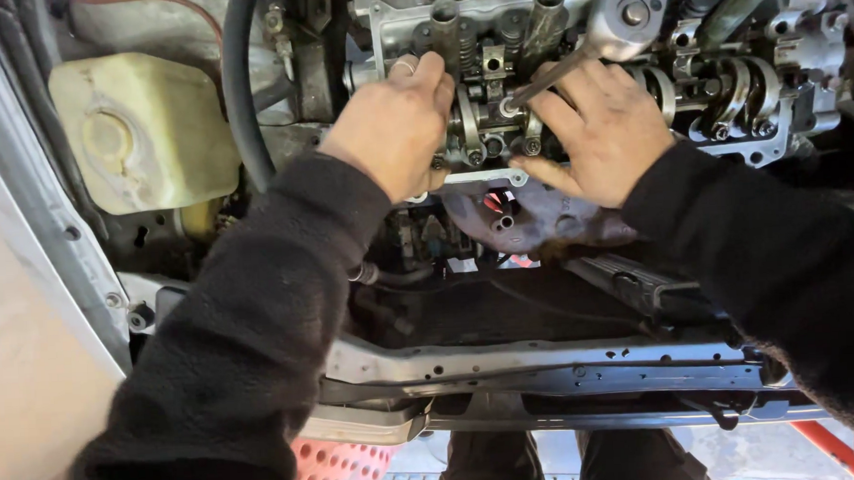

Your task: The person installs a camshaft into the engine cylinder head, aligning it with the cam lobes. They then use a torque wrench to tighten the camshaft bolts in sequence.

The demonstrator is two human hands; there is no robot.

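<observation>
Open engine bay, valve cover already off, rocker arms and valve springs (pixel 728 88) exposed along the cylinder head (pixel 777 129)

Left hand (pixel 393 126): fingers curled loosely over the left end of the rocker assembly (pixel 485 132), pressing on it; nothing clearly gripped

Right hand (pixel 609 131): spread flat, resting on the head just right of that assembly; fingers lie by the handle of a ratchet wrench (pixel 619 20), whose shaft runs down to a fastener between the hands; whether it grips the handle cannot be told

Rocker gear appears seated; fasteners seemingly in hand

Coolant reservoir (pixel 144 128) at the bay's left edge; front crossmember (pixel 548 364) below
</observation>
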